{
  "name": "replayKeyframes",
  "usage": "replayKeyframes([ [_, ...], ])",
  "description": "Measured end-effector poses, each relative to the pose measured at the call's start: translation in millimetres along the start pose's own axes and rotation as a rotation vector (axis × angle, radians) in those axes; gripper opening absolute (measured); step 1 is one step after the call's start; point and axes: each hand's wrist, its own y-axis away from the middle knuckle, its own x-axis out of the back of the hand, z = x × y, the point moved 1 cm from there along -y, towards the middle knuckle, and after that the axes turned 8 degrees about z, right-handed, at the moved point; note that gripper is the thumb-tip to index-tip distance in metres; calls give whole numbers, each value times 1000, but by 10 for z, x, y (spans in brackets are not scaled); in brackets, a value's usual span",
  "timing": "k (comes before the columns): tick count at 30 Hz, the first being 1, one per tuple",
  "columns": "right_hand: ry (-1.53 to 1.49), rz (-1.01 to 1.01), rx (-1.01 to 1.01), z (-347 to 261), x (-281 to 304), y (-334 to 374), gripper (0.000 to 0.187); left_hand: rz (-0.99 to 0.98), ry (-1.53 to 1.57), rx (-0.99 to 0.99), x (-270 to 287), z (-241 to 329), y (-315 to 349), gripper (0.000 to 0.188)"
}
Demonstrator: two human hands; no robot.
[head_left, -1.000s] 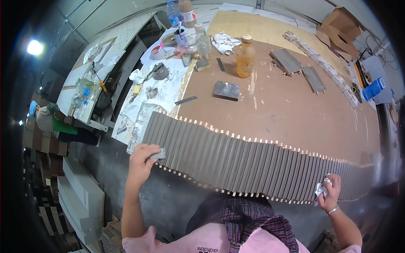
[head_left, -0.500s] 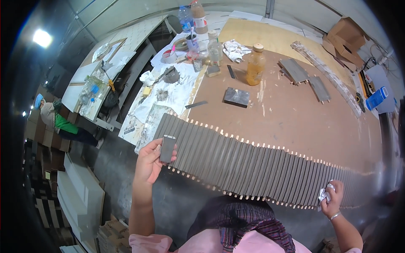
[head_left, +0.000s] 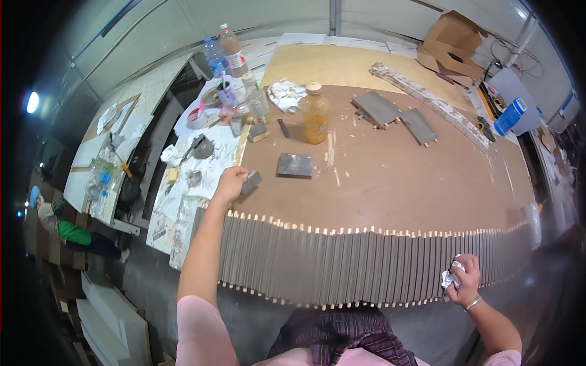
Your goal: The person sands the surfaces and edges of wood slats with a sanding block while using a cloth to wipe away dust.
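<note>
Along the near side of the table runs a long row of thin grey-brown slats [head_left: 317,262], set side by side with pale pegs at both ends. My left hand [head_left: 231,185] reaches across the row's left end, its fingers closed on the edge of a small flat grey block [head_left: 251,182]. The block is over the brown board; whether it touches the surface I cannot tell. Toward the right end, my right hand [head_left: 467,278] grips a crumpled white wad [head_left: 450,279], cloth or paper, against the slats. Beyond my left hand lies a dark rectangular block [head_left: 295,165].
A bottle of amber liquid [head_left: 316,116] stands mid-table. Grey panels with pegs [head_left: 376,108] and a long stained strip [head_left: 427,104] lie behind. Left are a grey cup [head_left: 202,147] and plastic bottles [head_left: 232,52]. A person [head_left: 74,233] in green is far left.
My left hand has swung from the row's left end forward over the board, taking the grey block along. My right hand stays on the slats with the wad. The view has shifted.
</note>
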Motion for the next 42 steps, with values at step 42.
replayKeyframes([
  [42,-535,249,-454,-344,39,-291,25,-591,341,-238,-1586,1937,3281,48],
])
